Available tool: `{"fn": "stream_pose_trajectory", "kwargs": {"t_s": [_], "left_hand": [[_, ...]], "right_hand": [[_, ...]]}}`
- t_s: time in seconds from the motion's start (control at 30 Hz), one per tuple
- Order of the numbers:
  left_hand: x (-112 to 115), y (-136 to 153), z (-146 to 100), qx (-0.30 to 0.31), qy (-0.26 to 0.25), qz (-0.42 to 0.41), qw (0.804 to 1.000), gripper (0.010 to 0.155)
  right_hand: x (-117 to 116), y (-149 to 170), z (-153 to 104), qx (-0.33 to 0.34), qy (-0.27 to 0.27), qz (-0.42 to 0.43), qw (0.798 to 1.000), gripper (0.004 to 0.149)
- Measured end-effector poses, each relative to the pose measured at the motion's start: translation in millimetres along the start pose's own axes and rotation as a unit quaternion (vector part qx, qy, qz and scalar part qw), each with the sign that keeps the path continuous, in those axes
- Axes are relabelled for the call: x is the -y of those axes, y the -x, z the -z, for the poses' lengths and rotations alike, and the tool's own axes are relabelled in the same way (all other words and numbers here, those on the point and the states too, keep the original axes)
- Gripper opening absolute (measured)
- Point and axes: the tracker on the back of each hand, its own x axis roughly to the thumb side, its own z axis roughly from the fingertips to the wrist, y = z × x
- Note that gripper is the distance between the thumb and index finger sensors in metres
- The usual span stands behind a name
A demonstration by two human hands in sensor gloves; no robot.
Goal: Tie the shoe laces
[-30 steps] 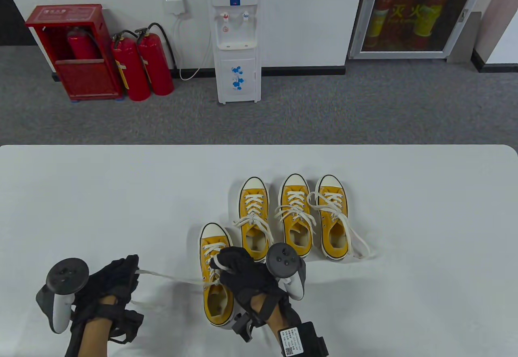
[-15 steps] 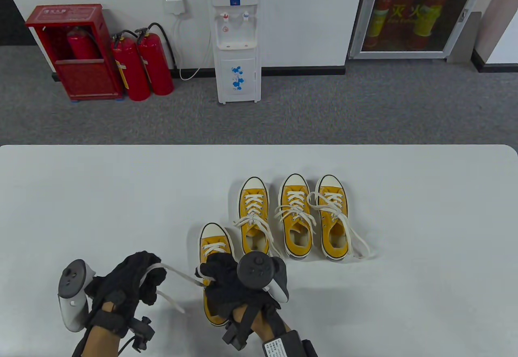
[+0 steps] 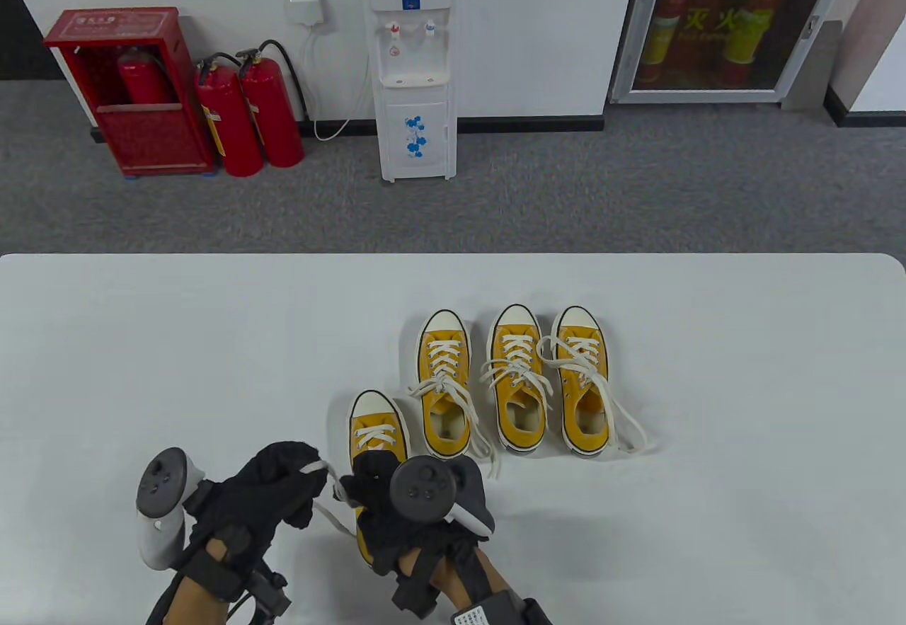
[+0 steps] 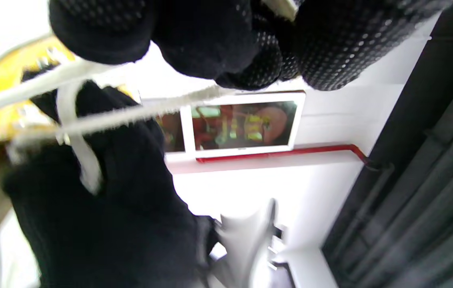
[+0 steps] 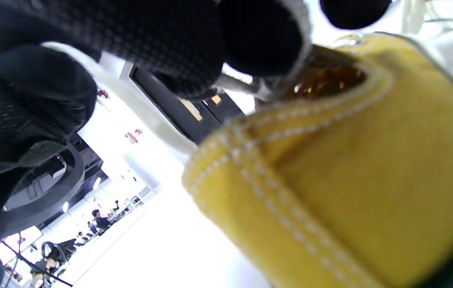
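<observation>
Left grip (image 3: 279, 483) pinches lace (image 3: 313, 468) | right grip (image 3: 382, 494) too (same shoe (image 3: 375, 434)) | four shoes

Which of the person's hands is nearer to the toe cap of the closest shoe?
Right. The right hand sits over the shoe, just behind its toe cap; the left hand is off to the shoe's left.

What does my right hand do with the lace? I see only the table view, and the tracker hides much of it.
Observer: In the left wrist view, the lace loops around one finger of the right hand.
Operator: Does the left hand hold a strand too?
Observer: Yes, the left hand pinches a white strand between its fingertips, at that view's top edge.
</observation>
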Motion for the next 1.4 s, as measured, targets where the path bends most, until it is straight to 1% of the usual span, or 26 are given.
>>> {"fn": "stream_pose_trajectory", "kwargs": {"t_s": [0.17,0.3,0.4,0.47,0.53,0.57,0.7,0.83,0.93,1.0,1.07,1.13,1.2,1.3,1.4], "left_hand": [[-5,-1,2,-0.013,-0.072,0.067,0.995,0.043],[-6,7,7,-0.049,-0.117,0.122,0.984,0.042],[-6,17,13,-0.081,-0.138,0.142,0.977,0.041],[-6,25,16,-0.099,-0.148,0.175,0.968,0.041],[-5,33,21,-0.114,-0.142,0.208,0.961,0.041],[-4,36,22,-0.120,-0.137,0.215,0.959,0.041],[5,49,28,-0.140,-0.107,0.242,0.954,0.042],[16,55,31,-0.149,-0.082,0.283,0.944,0.044],[21,59,32,-0.154,-0.074,0.296,0.940,0.045],[25,61,31,-0.154,-0.075,0.317,0.933,0.046],[27,63,31,-0.153,-0.075,0.340,0.925,0.048],[29,63,31,-0.154,-0.069,0.351,0.921,0.049],[29,63,30,-0.152,-0.077,0.363,0.916,0.051],[29,66,29,-0.155,-0.070,0.365,0.915,0.053],[29,66,28,-0.153,-0.069,0.374,0.912,0.055]], "right_hand": [[0,-5,0,0.018,-0.013,-0.021,1.000,0.046],[2,-5,-1,0.028,-0.012,-0.025,0.999,0.043],[5,-3,-1,0.031,-0.007,-0.002,1.000,0.042],[7,0,-1,0.030,-0.003,0.020,0.999,0.043],[9,3,-1,0.027,0.000,0.044,0.999,0.042],[10,5,-1,0.026,0.001,0.053,0.998,0.043],[15,16,0,0.015,0.020,0.130,0.991,0.042],[19,31,-2,-0.007,0.043,0.211,0.976,0.042],[20,41,-3,-0.023,0.048,0.260,0.964,0.043],[20,47,-4,-0.033,0.056,0.289,0.955,0.043],[19,50,-4,-0.039,0.062,0.301,0.951,0.044],[18,51,-4,-0.040,0.057,0.303,0.950,0.045],[17,51,-4,-0.042,0.059,0.312,0.947,0.046],[15,50,-4,-0.040,0.056,0.316,0.946,0.047],[15,49,-4,-0.042,0.064,0.308,0.948,0.046]]}}
